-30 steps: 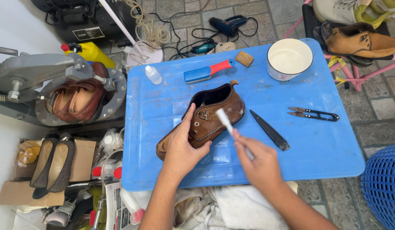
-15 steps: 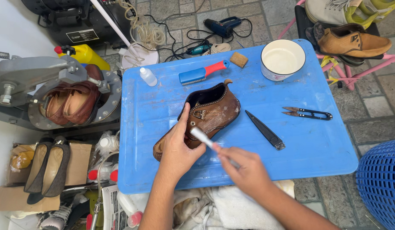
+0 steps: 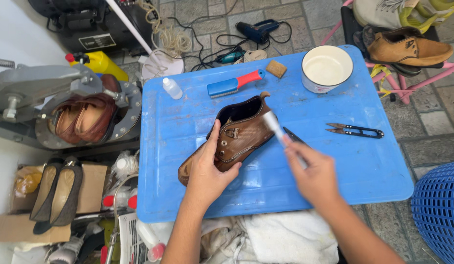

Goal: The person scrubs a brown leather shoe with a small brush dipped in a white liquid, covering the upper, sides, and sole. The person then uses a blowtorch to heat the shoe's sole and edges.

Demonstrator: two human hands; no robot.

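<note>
1. On the blue tabletop (image 3: 364, 161), near its middle, lies the brown shoe (image 3: 241, 134) on its side, collar opening facing away from me.
2. Long axis of the shoe: diagonal, toe low toward my left wrist, heel with its pull tab up toward the blue-and-red brush (image 3: 234, 85).
3. Left hand (image 3: 210, 168): clamped over the shoe's toe half, thumb up along the buckle side, pinning it to the tabletop.
4. Right hand (image 3: 312, 173): closed around a white-tipped brush (image 3: 276, 126); motion blur, so finger detail unclear.
5. Key relation: the shoe lies up and to the left of my right hand; the brush tip sits at the heel quarter, just touching or just above the leather, cannot tell which.
6. Right of the shoe: a dark knife (image 3: 291, 135), partly hidden by my right hand, then black snips (image 3: 355, 130). Beyond the shoe: a white bowl (image 3: 328, 67).
</note>
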